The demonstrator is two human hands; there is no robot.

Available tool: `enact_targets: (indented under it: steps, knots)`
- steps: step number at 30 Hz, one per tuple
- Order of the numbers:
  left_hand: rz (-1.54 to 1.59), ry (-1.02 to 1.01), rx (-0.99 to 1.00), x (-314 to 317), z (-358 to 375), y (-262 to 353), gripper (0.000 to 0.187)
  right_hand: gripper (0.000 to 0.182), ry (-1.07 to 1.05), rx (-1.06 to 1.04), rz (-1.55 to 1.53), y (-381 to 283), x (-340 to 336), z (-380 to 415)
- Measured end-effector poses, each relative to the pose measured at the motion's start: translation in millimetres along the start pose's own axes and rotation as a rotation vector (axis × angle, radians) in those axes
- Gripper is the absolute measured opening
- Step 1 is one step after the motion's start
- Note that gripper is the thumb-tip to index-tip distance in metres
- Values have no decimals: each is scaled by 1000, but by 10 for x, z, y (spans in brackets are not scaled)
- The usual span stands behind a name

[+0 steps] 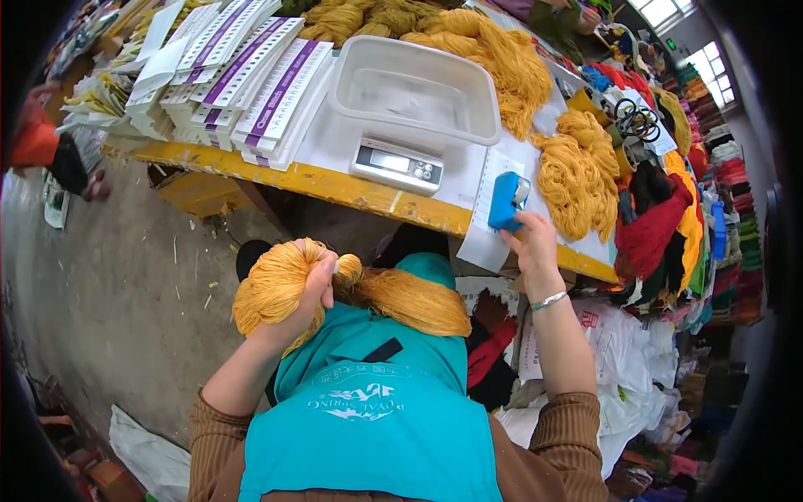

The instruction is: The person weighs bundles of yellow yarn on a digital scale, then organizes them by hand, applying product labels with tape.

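My left hand [316, 289] is closed around a skein of golden-yellow yarn [272, 289] above my lap. More of that yarn [418, 301] trails to the right across the teal apron [368, 418]. At the table's front edge, the fingers of my right hand [533, 243] are on the lower end of a small blue tape dispenser [504, 201]. The dispenser lies on a printed paper sheet [485, 247] that hangs over the edge. A digital scale [397, 165] stands left of it, with a translucent plastic tub [418, 125] just behind.
Stacks of printed cards with purple bands [272, 92] fill the table's left side. Loose yellow yarn [577, 180] lies to the right, near black-handled scissors [637, 121]. White plastic sacks [619, 360] sit below on the right. Another person's orange sleeve [33, 142] shows at far left.
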State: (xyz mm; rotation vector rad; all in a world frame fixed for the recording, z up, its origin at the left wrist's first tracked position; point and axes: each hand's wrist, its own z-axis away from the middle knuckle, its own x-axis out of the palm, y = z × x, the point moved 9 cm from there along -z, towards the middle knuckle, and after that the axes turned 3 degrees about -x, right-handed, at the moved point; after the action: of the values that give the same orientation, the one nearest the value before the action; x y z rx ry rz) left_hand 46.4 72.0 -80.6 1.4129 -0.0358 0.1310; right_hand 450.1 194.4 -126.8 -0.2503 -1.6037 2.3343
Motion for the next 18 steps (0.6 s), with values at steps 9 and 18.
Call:
enact_targets:
  steps: [9, 18]
  knots:
    - [5, 5, 0, 5, -13, -33, 11, 9, 86, -164, -231, 311, -80, -73]
    - [262, 11, -134, 52, -46, -38, 12, 9, 122, -483, 20, 370, -139, -42]
